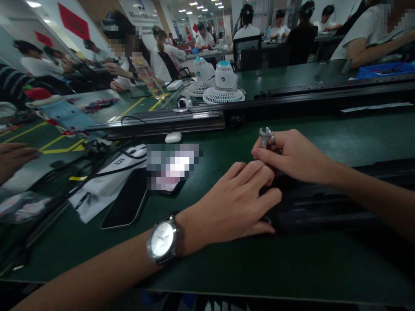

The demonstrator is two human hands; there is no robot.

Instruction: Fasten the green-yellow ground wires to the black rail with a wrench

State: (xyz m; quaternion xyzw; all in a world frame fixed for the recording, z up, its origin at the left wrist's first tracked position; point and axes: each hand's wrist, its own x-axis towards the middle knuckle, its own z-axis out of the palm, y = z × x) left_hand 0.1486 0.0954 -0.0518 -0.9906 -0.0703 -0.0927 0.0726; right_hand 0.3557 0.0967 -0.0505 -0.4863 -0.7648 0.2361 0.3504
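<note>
My right hand (288,151) is closed around a small silver wrench (265,134), whose open jaw sticks up above the fingers. Just below and left of it, my left hand (240,198), with a watch (163,238) on its wrist, lies palm down over the left end of a black metal profile (324,207). The fingers of that hand are bent and partly spread, and its fingertips touch or nearly touch the right hand. Whatever may be under its palm is hidden.
Left on the green table (207,268) lie a black phone (126,201), a lit phone (173,168), a white pouch (110,177) and a white case (173,138). Long rails (162,121) and fans (223,82) stand behind. Another person's hand (16,157) is at far left.
</note>
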